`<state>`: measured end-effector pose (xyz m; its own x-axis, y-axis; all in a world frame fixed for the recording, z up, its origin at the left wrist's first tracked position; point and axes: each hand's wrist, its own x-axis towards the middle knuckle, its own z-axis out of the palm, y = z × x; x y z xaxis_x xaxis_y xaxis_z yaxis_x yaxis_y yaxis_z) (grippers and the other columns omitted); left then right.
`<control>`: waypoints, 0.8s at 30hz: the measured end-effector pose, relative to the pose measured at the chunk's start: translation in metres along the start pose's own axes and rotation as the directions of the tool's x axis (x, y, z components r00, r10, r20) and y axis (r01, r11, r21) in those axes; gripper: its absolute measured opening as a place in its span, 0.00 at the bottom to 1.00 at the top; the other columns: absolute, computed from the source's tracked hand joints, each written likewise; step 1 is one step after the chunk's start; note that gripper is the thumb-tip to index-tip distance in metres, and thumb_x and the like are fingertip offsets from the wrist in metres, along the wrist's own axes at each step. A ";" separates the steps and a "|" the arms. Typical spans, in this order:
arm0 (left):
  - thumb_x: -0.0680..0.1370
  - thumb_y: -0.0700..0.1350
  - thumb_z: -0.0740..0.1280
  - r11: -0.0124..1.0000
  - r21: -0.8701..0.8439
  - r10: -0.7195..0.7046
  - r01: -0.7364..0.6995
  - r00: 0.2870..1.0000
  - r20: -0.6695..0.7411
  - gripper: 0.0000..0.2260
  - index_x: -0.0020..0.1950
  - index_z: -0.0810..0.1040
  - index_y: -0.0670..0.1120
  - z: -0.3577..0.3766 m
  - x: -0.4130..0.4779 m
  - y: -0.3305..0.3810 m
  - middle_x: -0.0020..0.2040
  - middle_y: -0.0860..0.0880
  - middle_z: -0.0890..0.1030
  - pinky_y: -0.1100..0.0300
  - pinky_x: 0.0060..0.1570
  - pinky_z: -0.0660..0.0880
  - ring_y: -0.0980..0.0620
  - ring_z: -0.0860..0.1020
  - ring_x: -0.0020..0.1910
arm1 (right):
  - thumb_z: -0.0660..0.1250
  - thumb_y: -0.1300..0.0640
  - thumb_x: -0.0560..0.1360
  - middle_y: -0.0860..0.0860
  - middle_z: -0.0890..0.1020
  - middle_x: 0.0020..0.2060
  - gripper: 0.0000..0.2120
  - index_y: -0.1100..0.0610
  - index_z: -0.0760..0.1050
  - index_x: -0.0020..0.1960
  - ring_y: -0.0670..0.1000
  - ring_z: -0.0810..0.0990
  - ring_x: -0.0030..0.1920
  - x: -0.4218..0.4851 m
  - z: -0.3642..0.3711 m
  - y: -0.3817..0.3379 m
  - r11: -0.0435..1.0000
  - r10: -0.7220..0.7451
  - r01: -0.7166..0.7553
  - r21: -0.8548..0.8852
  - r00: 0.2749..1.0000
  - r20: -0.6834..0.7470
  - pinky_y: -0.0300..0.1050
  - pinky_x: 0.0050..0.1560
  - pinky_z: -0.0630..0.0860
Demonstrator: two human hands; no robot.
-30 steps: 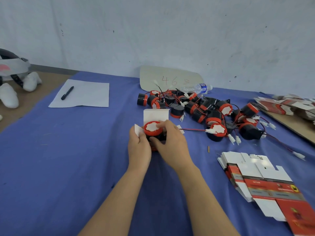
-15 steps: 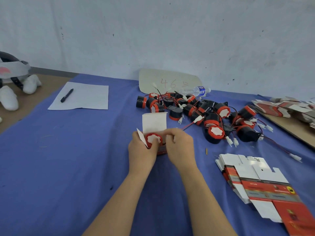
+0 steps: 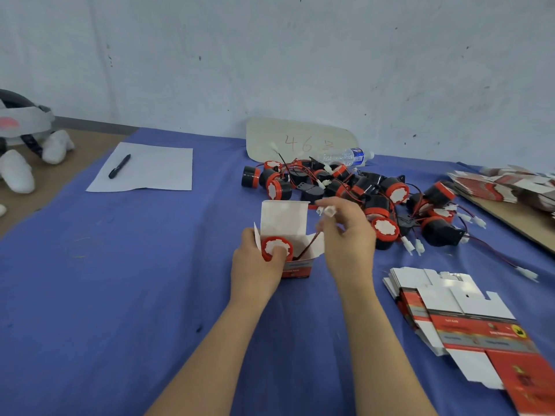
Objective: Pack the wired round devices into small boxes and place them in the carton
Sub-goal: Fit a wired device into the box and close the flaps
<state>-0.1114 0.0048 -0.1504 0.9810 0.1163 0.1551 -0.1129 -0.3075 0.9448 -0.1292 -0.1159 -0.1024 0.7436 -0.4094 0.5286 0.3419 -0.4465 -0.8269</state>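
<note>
Small box stands on cloth, wire rising rightward, device pile behind.

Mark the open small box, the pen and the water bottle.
open small box (image 3: 298,268): head view, red front wall.
pen (image 3: 119,166): head view, middle of the barrel.
water bottle (image 3: 345,157): head view, clear body beside the label.

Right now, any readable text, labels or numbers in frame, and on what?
"46", handwritten on the beige board; a third mark after it is unclear.
Flat box blanks: print too blurred to read.
Small box: print too small to read.
Water bottle label: unreadable.
</note>
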 end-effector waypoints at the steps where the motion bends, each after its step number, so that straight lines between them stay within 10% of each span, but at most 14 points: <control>1: 0.77 0.47 0.66 1.000 -0.007 0.006 -0.006 1.000 -0.001 0.10 0.51 0.64 0.52 0.000 0.000 -0.001 0.48 0.52 0.76 0.66 0.32 0.72 0.55 0.76 0.43 | 0.62 0.67 0.77 0.47 0.74 0.49 0.18 0.44 0.77 0.44 0.40 0.75 0.45 -0.003 0.002 -0.003 0.998 -0.040 0.044 -0.042 0.996 0.076 0.33 0.44 0.73; 6: 0.76 0.47 0.66 1.000 0.011 0.018 -0.018 1.000 -0.005 0.11 0.53 0.65 0.51 0.000 0.000 -0.001 0.49 0.50 0.77 0.67 0.33 0.71 0.52 0.77 0.45 | 0.69 0.54 0.75 0.44 0.72 0.48 0.05 0.50 0.81 0.50 0.35 0.75 0.44 -0.007 0.007 -0.008 0.997 0.001 0.016 -0.070 0.971 0.239 0.25 0.43 0.71; 14: 0.76 0.47 0.66 1.000 0.018 0.013 -0.013 1.000 -0.016 0.10 0.52 0.66 0.50 0.000 0.001 -0.001 0.49 0.50 0.77 0.65 0.34 0.71 0.52 0.76 0.45 | 0.61 0.61 0.79 0.45 0.78 0.48 0.19 0.55 0.68 0.70 0.43 0.74 0.46 -0.006 0.005 0.000 0.948 0.114 -0.001 -0.318 0.935 0.337 0.24 0.40 0.67; 24: 0.76 0.47 0.67 0.999 0.047 -0.003 0.004 1.000 -0.029 0.11 0.53 0.65 0.51 0.001 0.002 -0.001 0.52 0.48 0.77 0.59 0.41 0.76 0.48 0.77 0.50 | 0.62 0.67 0.75 0.53 0.69 0.56 0.13 0.57 0.83 0.49 0.54 0.63 0.56 -0.003 0.005 0.006 0.761 0.019 0.151 -0.631 0.967 0.254 0.45 0.54 0.69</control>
<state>-0.1092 0.0041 -0.1515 0.9764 0.1448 0.1605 -0.1011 -0.3506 0.9311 -0.1270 -0.1132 -0.1100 0.8718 -0.2022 0.4463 0.0096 -0.9036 -0.4283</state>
